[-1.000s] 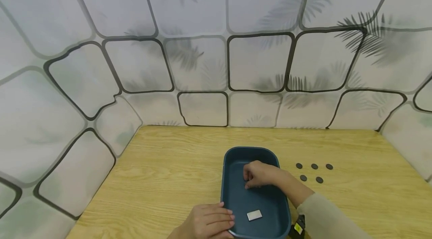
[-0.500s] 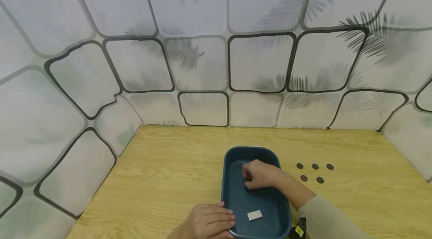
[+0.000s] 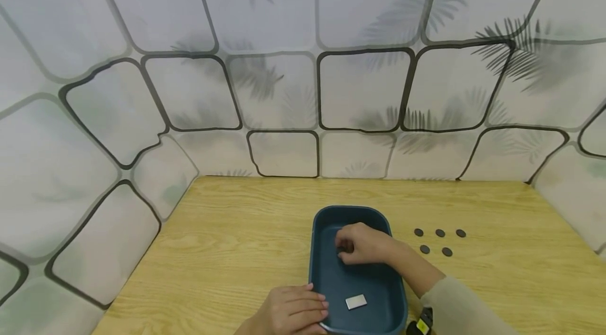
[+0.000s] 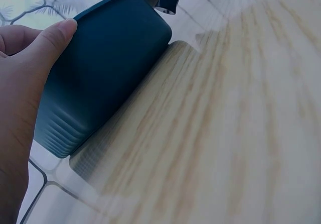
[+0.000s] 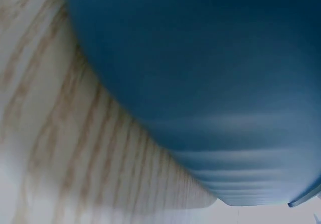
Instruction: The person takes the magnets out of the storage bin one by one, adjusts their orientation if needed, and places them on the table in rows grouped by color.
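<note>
A deep dark-blue plastic bin (image 3: 319, 282) with rounded corners stands on the table. My left hand (image 3: 295, 310) grips its near left rim, fingers over the edge; the left wrist view shows the thumb (image 4: 59, 33) on the outside near the rim. My right hand (image 3: 362, 244) reaches down into the far half of the bin with curled fingers, the thumb close to the fingertips. Whether it pinches something there I cannot tell. A small white rectangular block (image 3: 356, 302) lies on the bin floor nearer me. Only the bin's outer wall (image 5: 210, 83) shows in the right wrist view.
Several small dark round discs (image 3: 440, 233) lie in two rows on the wood-grain table (image 3: 236, 235), right of the bin. A patterned white wall covering (image 3: 284, 88) rises behind the table and at both sides. A black wrist device (image 3: 420, 323) sits beside the right sleeve.
Inside the bin, my right hand has shifted slightly left, its fingers and thumb moving a little. The left hand, the bin, the block and the discs stay in place.
</note>
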Motion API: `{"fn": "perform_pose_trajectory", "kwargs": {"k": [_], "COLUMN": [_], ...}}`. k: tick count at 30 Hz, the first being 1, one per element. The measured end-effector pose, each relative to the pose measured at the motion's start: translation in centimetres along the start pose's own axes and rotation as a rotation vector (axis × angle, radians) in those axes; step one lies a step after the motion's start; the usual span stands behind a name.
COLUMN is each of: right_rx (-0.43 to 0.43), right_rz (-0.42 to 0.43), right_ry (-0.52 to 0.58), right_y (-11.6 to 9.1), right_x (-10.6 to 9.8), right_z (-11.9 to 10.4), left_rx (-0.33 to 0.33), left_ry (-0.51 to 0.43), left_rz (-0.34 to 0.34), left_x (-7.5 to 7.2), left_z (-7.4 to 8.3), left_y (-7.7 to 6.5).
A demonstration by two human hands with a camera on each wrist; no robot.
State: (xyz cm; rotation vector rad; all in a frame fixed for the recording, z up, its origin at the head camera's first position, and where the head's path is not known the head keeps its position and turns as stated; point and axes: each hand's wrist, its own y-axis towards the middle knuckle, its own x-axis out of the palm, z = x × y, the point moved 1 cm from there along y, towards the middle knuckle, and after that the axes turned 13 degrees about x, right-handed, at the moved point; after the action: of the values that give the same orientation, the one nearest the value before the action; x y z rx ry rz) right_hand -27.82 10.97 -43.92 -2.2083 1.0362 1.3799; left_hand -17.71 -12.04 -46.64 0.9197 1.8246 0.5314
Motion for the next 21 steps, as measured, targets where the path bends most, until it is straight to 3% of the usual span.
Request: {"fn": "perform_pose_trajectory", "kwargs": {"k": [6,21], "right_rx": [-0.076,-0.153], "right_rz": [0.072,0.165], "right_ry": [0.011,-0.038], "right_y": [-0.6,-4.0], "right_x": [-0.3,-2.7], "right_z": [-0.5,-1.7], "left_rx": [0.0,0.071], "left_ry": [0.005,0.047], "left_rz": [0.002,-0.01], "left_x": [0.1,0.1], "left_z": [0.1,-0.1], "left_y": [-0.1,-0.2]}}
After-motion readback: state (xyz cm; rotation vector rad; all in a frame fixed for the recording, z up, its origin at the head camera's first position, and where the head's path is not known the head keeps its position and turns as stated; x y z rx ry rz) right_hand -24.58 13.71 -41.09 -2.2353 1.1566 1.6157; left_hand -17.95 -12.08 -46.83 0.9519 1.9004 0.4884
